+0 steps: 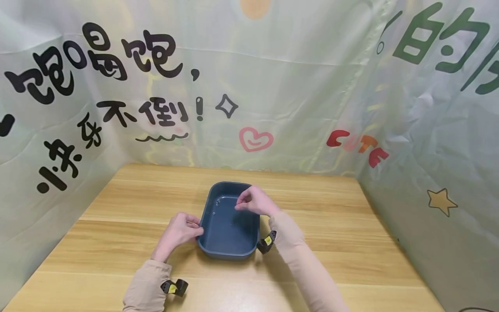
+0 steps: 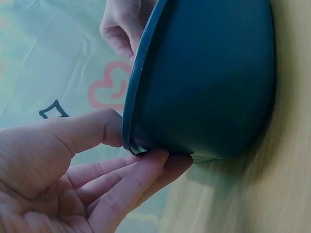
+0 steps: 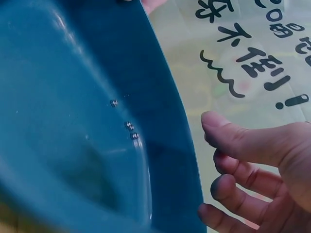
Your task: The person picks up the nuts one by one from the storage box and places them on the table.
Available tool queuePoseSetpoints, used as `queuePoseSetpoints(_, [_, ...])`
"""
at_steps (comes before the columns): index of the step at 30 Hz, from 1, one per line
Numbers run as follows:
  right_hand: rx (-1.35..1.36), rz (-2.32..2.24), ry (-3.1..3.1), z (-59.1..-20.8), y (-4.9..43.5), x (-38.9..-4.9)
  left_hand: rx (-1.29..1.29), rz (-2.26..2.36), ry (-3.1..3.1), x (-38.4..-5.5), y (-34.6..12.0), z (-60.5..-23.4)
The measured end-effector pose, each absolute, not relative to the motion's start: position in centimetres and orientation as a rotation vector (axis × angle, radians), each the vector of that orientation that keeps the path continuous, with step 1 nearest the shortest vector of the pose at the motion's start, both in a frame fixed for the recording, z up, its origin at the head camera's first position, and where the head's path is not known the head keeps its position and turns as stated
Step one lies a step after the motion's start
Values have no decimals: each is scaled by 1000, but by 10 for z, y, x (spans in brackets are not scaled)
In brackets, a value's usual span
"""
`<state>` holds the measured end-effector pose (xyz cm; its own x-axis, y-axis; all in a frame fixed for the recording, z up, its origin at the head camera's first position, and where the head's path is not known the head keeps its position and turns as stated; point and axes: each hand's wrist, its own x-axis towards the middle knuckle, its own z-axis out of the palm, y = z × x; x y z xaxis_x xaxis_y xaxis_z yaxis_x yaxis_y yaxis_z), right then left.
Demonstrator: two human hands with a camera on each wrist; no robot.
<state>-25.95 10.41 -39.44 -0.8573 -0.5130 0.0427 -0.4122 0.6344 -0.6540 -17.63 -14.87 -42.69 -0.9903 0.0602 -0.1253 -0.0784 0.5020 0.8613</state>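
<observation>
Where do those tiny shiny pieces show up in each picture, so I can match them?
Head: the tiny shiny pieces lie below and left of centre, along the inner left side of the blue tray.
Left wrist: not visible; the tray's outer side faces the camera.
Right wrist: left of centre, beside the tray's wall.
Shared landmark: the blue tray.

Tray (image 1: 230, 236) dark blue; table (image 1: 343, 225) wood-grained; sleeves (image 1: 306, 266) beige.
</observation>
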Motion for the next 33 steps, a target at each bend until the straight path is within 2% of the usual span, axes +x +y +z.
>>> queuePoseSetpoints(11, [-770, -1316, 2777, -406, 131, -250, -18, 1506, 2599, -177, -148, -427])
queuePoseSetpoints(18, [-612, -1505, 2792, -418, 146, -243, -23, 1510, 2594, -177, -148, -426])
queuePoseSetpoints(33, [-490, -1695, 2872, -448, 177, -232, -35, 1487, 2600, -177, -148, -427])
